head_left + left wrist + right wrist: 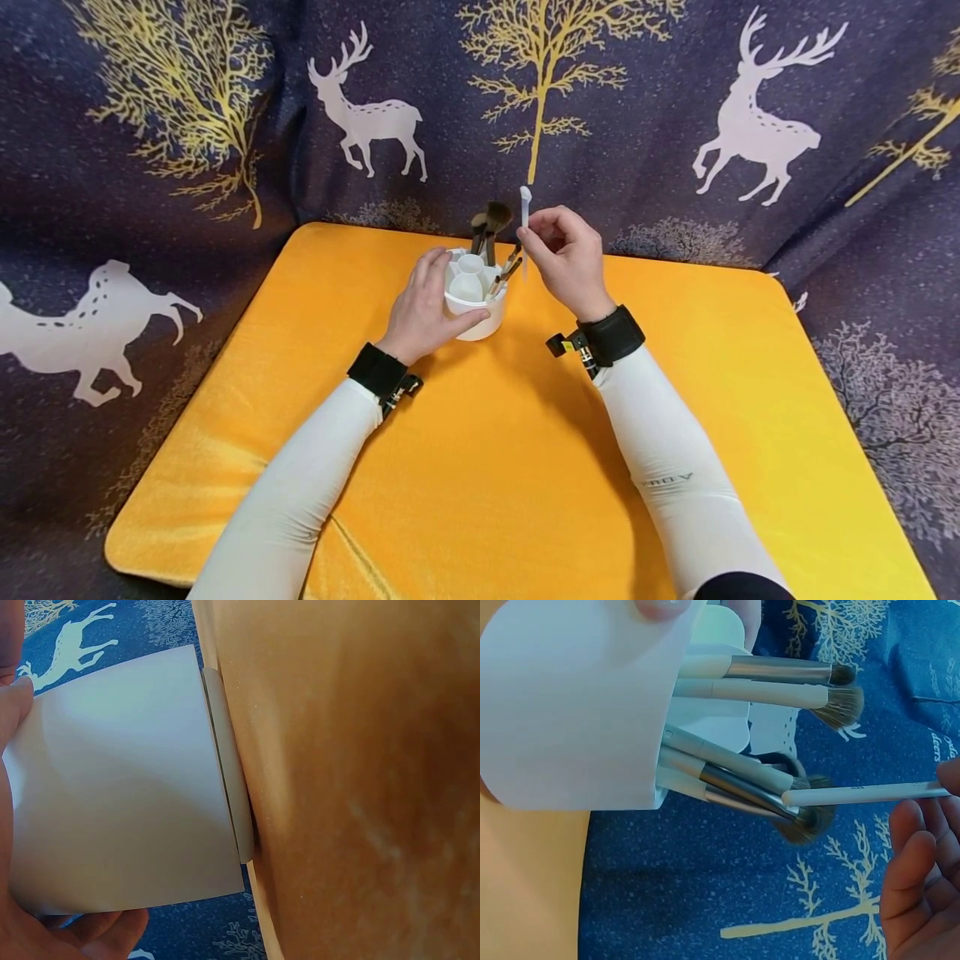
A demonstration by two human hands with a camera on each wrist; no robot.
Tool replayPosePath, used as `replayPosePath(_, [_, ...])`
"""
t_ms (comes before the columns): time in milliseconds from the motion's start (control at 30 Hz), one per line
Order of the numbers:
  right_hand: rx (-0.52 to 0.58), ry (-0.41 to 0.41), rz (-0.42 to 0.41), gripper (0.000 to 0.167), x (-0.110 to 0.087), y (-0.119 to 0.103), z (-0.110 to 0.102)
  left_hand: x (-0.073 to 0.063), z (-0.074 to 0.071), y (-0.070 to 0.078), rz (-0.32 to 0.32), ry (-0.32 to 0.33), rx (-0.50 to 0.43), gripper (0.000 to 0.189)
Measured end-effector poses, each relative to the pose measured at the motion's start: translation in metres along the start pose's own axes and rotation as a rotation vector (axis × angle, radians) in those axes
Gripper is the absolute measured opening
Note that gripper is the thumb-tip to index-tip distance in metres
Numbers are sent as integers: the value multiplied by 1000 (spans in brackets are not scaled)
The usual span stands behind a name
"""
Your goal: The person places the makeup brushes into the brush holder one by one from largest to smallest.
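A white round brush holder (480,325) with several compartments stands on the yellow-orange table. My left hand (427,304) grips it from the left, thumb across its front and fingers round the far side. Makeup brushes with dark, fluffy heads (495,218) rise from its back. More brushes (772,691) lean out of it in the right wrist view. My right hand (570,254) pinches a slim white makeup tool (525,218) upright, just right of the holder and above the table. A pale, wider tip points up; the plain rounded end (802,797) overlaps the brush heads in the right wrist view.
The table (465,467) has a soft cloth cover and rounded corners. Behind it hangs a dark blue curtain (637,150) with white deer and gold trees. Its back edge runs close behind the holder.
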State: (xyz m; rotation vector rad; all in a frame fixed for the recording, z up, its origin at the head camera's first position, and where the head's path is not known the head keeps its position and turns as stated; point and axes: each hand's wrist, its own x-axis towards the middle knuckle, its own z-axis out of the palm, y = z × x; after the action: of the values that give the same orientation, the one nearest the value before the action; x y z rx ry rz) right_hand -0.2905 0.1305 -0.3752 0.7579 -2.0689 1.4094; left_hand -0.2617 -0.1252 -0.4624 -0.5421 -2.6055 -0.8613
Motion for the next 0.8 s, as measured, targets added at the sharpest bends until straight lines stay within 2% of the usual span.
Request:
replayPosePath(467, [7, -4, -1, 15, 8, 2, 13, -1, 1, -4, 30, 10, 2, 112])
replayPosePath(800, [11, -12, -44, 14, 11, 4, 25, -1, 0, -5, 44, 24, -6, 111])
